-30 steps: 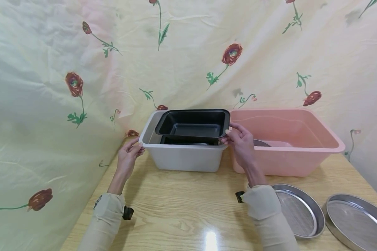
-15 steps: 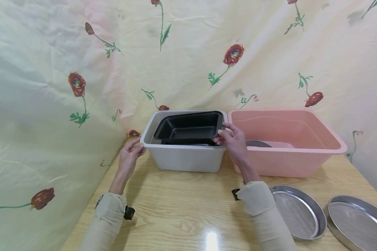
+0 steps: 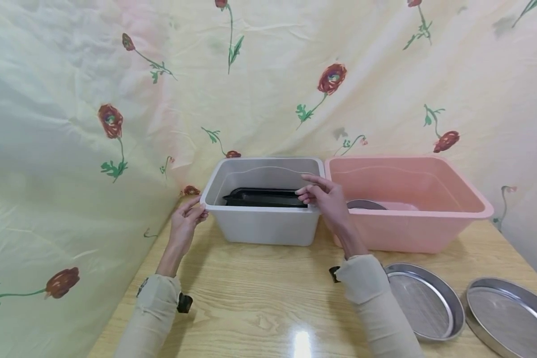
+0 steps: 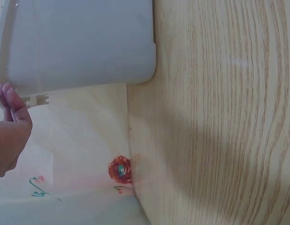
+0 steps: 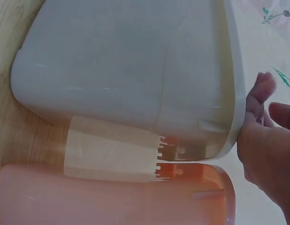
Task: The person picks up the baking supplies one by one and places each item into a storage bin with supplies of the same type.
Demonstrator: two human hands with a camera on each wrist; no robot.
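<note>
My left hand [image 3: 185,221] pinches the front left corner of the rim of a light grey plastic bin [image 3: 264,226], thumb and fingers at its lip. In the left wrist view, the fingertips [image 4: 16,101] hold the rim near a small side handle. Inside the bin lie black loaf pans [image 3: 264,198], mostly hidden behind the front wall. Above the bin's right side hovers my right hand [image 3: 328,199], its fingers loosely bent with nothing between them. From the right wrist view, that hand [image 5: 269,136] is beside the rim, thumb apart from the fingers.
Right of the grey bin stands a larger pink bin [image 3: 411,231] with a round metal pan [image 3: 365,204] inside. Two round metal pans, a nearer left one [image 3: 425,301] and a right one [image 3: 510,318], lie on the wooden table [image 3: 255,298]. A flowered cloth [image 3: 268,89] hangs behind.
The black loaf pan my right hand was holding over the grey bin has gone down into it, and the hand has let go, shifting left. My left hand stays at the rim.
</note>
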